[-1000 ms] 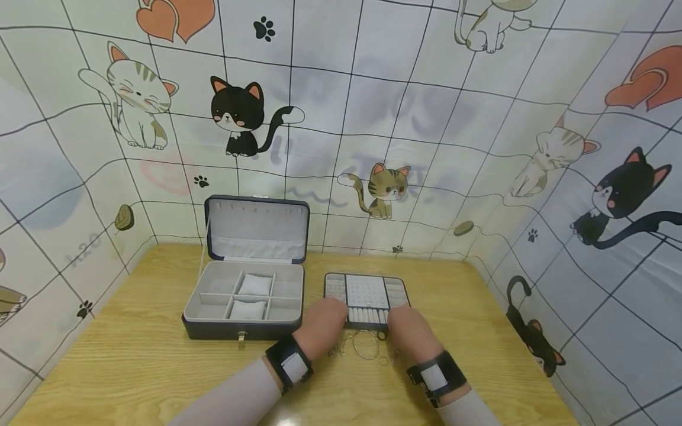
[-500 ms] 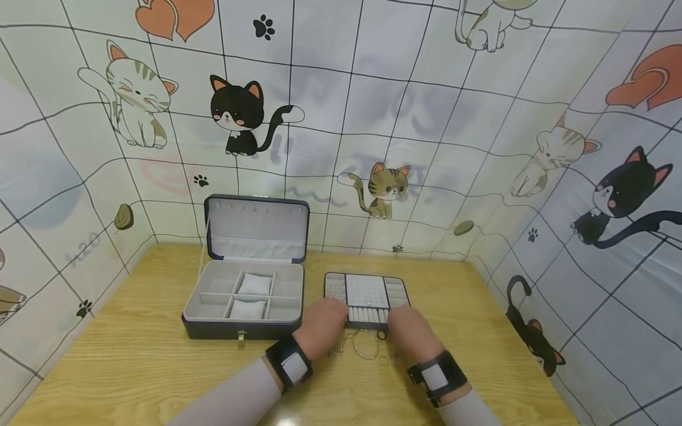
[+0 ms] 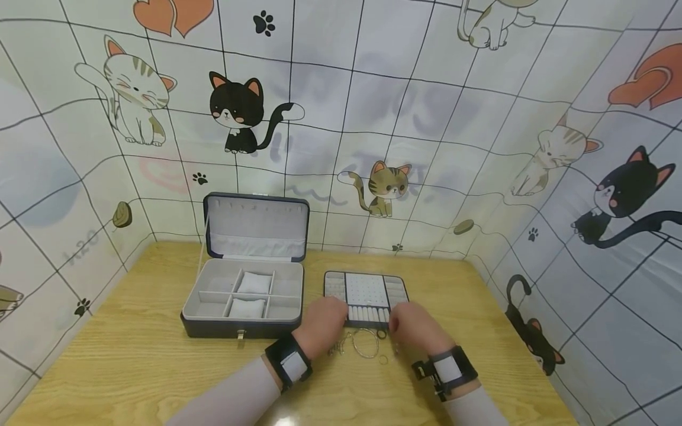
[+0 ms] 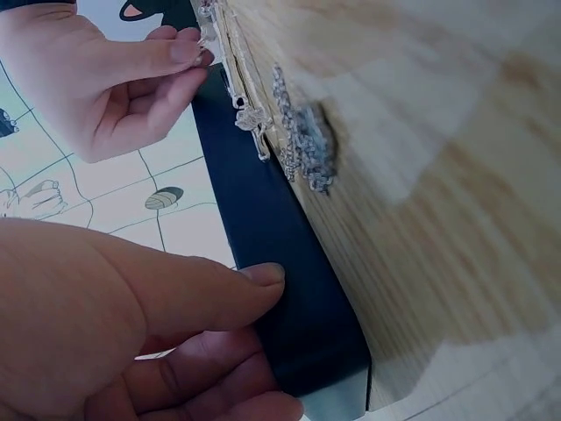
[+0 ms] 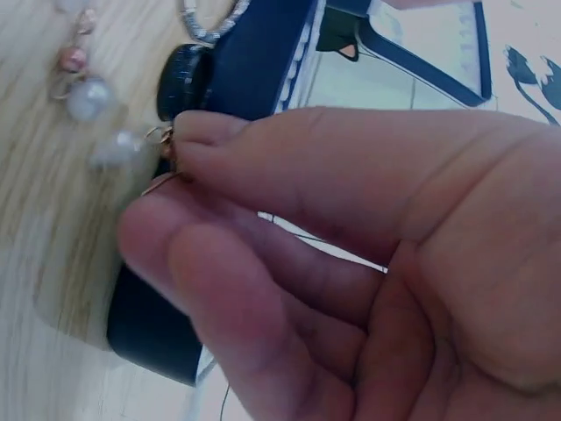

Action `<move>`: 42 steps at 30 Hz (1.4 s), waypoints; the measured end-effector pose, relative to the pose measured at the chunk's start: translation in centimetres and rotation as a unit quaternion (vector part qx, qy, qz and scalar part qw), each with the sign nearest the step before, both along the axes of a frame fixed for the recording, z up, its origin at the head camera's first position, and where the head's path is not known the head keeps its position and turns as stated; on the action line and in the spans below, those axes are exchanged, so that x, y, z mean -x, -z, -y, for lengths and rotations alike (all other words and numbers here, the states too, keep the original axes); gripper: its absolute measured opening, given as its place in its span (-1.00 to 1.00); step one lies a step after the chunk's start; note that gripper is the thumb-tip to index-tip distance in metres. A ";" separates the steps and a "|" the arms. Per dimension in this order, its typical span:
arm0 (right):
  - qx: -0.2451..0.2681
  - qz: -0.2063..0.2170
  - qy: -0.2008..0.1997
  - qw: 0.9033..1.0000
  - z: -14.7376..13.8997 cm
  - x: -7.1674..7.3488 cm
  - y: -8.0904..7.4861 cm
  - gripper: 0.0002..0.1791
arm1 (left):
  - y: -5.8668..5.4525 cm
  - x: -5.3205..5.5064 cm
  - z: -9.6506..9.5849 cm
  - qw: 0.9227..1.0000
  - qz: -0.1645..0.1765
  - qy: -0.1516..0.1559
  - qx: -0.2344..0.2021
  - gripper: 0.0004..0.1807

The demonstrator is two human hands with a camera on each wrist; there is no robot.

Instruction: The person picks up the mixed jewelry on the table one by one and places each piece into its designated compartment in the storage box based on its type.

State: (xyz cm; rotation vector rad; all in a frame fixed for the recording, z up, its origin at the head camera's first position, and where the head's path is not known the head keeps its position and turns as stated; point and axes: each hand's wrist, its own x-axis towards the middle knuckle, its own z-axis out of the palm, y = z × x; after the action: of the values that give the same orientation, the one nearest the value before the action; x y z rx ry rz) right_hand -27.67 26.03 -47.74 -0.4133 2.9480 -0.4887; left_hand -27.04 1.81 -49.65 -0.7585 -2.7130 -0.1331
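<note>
My left hand (image 3: 322, 325) holds the front left corner of a navy jewelry tray (image 3: 367, 325). In the left wrist view its thumb presses the dark front wall, with the fingers curled at the tray's end. At the tray's front right, my right hand (image 3: 418, 327) pinches a pearl earring (image 5: 118, 149) between thumb and fingertips; the pearl dangles out past them. A second pearl earring (image 5: 88, 98) lies on the wood. Before the tray lie a black ring (image 3: 381, 334), a round bracelet (image 3: 366, 343), a thin ring (image 3: 383, 360) and a silvery chain (image 4: 307, 140).
Left of the tray stands an opened navy jewelry box (image 3: 242, 329), its lid (image 3: 257, 228) upright. Two white cushions (image 3: 254, 283) sit in its compartments. A cat-print curtain (image 3: 330, 118) surrounds the back and sides of the wooden table (image 3: 117, 355).
My right hand and wrist have shifted slightly to the right, off the tray's front right corner. The left hand stays where it was on the tray.
</note>
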 end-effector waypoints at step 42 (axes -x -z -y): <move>0.180 -0.048 0.095 0.978 0.5 0.9 -1.1 -0.88 | -0.2 -0.2 0.1 1.000 -0.009 0.002 0.010 -0.94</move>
State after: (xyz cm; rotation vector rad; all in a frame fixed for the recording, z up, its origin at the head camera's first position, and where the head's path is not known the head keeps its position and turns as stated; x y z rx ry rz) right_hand -28.60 25.57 -46.65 -0.1931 3.0051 -1.0629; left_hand -26.81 1.66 -49.44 -0.7659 -2.6992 -0.0993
